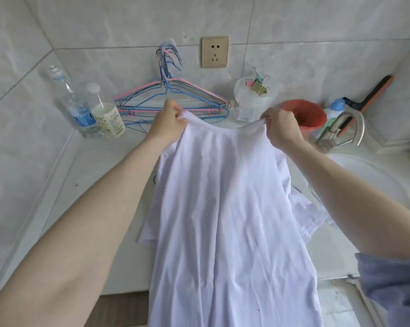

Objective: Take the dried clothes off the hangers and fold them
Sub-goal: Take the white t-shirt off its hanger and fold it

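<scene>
Cloth is bunched in both of my grips. My left grip (169, 122) is closed tight on one end of the top edge of a white garment (222, 208), fingers curled over the fabric. My right grip (281, 128) is clamped the same way on the other end of that edge. The edge sags a little between them. From there the garment hangs down towards me, lies over the table (100, 175), passes its front edge and runs out of the bottom of the view.

More white cloth (310, 213) lies on the table beneath it and shows at either side. I cannot tell whether it is part of the same garment or another piece.

Just behind my left grip a bundle of wire hangers (171, 102) in pink, blue and dark wire hangs against the tiled wall from a hook (169, 42). A wall socket (215, 52) sits to the right of the hook. Two clear plastic bottles stand left of the hangers, touching each other: a taller one with a blue label (80, 109) and a shorter one with a white cap (107, 116).

Behind the gap between my grips stands a clear plastic tub (253, 100) with binder clips (260, 86) on top. Behind my right grip are a red cup (305, 114), a metal tap (343, 128) over a white basin (376, 180), a blue-capped bottle (336, 107) and an orange-and-black scraper (373, 90) leaning on the wall. A blue sleeve (392, 291) covers my right upper arm.
</scene>
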